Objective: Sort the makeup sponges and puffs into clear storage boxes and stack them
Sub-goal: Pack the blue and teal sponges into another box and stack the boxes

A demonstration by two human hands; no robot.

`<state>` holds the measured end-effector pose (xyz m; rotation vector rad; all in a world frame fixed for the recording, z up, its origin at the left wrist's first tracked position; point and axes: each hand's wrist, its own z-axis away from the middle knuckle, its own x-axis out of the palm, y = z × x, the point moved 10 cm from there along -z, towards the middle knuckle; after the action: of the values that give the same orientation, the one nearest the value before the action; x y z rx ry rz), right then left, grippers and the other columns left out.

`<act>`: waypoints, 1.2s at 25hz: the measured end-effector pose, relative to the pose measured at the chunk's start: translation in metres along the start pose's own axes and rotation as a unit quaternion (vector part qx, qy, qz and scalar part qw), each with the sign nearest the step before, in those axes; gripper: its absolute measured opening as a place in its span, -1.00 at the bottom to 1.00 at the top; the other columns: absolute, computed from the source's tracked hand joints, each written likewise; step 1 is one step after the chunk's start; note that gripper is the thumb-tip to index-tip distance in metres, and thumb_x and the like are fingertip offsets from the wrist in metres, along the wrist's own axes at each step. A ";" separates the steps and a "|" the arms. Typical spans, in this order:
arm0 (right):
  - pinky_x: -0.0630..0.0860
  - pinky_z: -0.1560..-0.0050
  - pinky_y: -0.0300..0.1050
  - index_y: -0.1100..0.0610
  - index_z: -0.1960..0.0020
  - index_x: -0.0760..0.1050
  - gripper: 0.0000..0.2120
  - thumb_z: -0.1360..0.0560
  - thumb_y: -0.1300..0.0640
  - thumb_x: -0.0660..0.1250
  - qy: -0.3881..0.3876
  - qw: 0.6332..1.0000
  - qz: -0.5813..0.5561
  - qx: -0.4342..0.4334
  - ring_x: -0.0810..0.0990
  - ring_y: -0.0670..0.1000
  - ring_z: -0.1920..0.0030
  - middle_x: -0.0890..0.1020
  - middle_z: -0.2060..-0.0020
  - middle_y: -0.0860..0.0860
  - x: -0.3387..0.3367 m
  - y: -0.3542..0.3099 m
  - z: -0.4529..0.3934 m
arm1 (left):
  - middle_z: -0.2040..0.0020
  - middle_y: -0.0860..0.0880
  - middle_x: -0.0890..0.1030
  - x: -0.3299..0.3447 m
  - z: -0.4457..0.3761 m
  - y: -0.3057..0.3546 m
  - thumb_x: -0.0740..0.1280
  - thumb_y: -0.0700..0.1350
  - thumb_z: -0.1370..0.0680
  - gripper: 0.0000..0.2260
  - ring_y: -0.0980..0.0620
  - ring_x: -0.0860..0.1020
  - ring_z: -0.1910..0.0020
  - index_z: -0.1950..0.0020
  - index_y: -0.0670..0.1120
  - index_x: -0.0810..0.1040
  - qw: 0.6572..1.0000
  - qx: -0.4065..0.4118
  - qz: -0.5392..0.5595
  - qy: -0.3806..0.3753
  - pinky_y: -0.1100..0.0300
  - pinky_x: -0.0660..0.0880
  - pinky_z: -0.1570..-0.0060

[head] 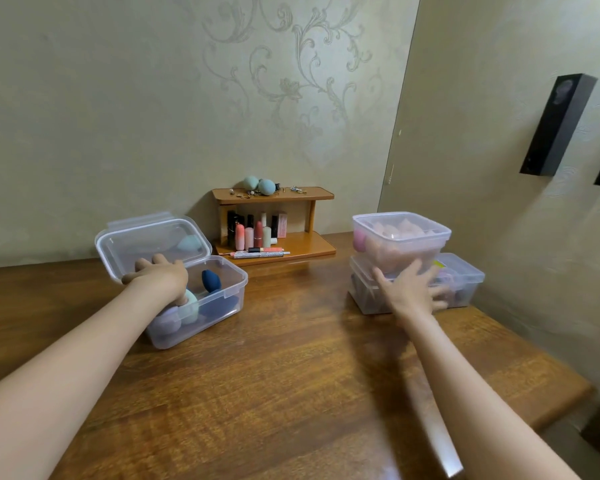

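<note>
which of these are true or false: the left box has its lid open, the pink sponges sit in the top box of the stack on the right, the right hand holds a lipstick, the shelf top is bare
1. The left box has its lid open: true.
2. The pink sponges sit in the top box of the right stack: true.
3. The right hand holds a lipstick: false, its open fingers are at the stacked boxes.
4. The shelf top is bare: false, two green sponges lie there.

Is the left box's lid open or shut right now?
Open. The lid stands tilted back behind the left box, sponges showing inside, and the left hand reaches over its rim.
</note>
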<state>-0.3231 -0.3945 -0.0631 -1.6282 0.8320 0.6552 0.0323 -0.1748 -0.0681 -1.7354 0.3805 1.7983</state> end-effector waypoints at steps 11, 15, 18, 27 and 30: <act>0.16 -0.42 0.17 0.20 -0.54 -0.06 -0.18 -0.51 -0.34 0.00 -0.138 0.981 0.040 -0.132 0.15 0.37 -0.44 -0.07 -0.53 0.21 0.086 -0.099 0.014 | -0.29 -0.18 0.25 0.002 -0.011 0.001 0.27 0.03 -0.54 -0.51 -0.18 0.31 -0.25 -0.39 -0.10 0.21 1.000 0.009 -0.017 0.003 0.01 0.42 -0.22; 0.10 -0.45 0.17 0.17 -0.55 -0.11 -0.19 -0.52 -0.33 -0.03 -0.192 0.967 0.039 -0.164 0.08 0.35 -0.47 -0.14 -0.53 0.19 0.112 -0.129 0.018 | -0.32 -0.18 0.23 0.003 -0.015 0.002 0.27 0.02 -0.54 -0.49 -0.20 0.29 -0.27 -0.41 -0.09 0.18 1.000 0.002 -0.016 -0.005 -0.01 0.41 -0.24; 0.08 -0.45 0.16 0.19 -0.55 -0.14 -0.18 -0.52 -0.33 -0.04 -0.201 0.965 0.046 -0.160 0.06 0.36 -0.48 -0.16 -0.53 0.19 0.121 -0.145 0.026 | -0.33 -0.18 0.23 0.005 -0.016 0.002 0.28 0.02 -0.54 -0.47 -0.20 0.28 -0.28 -0.42 -0.09 0.17 1.000 0.000 -0.017 -0.005 -0.02 0.41 -0.25; 0.04 -0.44 0.29 0.19 -0.54 -0.13 -0.09 -0.46 -0.39 0.05 -0.210 0.941 0.130 -0.230 0.02 0.40 -0.48 -0.14 -0.52 0.25 0.132 -0.173 0.051 | -0.31 -0.17 0.25 0.003 -0.014 0.003 0.28 0.02 -0.53 -0.50 -0.18 0.30 -0.26 -0.39 -0.08 0.20 1.000 0.007 -0.017 0.000 0.01 0.42 -0.23; -0.03 -0.45 0.29 0.22 -0.53 -0.06 -0.14 -0.50 -0.37 -0.02 -0.169 0.937 0.184 -0.244 0.00 0.37 -0.49 -0.02 -0.52 0.28 0.122 -0.173 0.050 | -0.32 -0.17 0.25 0.002 -0.009 0.002 0.28 0.03 -0.54 -0.51 -0.18 0.29 -0.29 -0.40 -0.08 0.21 1.000 0.010 -0.011 0.003 0.00 0.39 -0.24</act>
<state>-0.1110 -0.3477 -0.0683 -1.7311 0.7570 1.4587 0.0388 -0.1811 -0.0712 -1.7239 0.3793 1.7690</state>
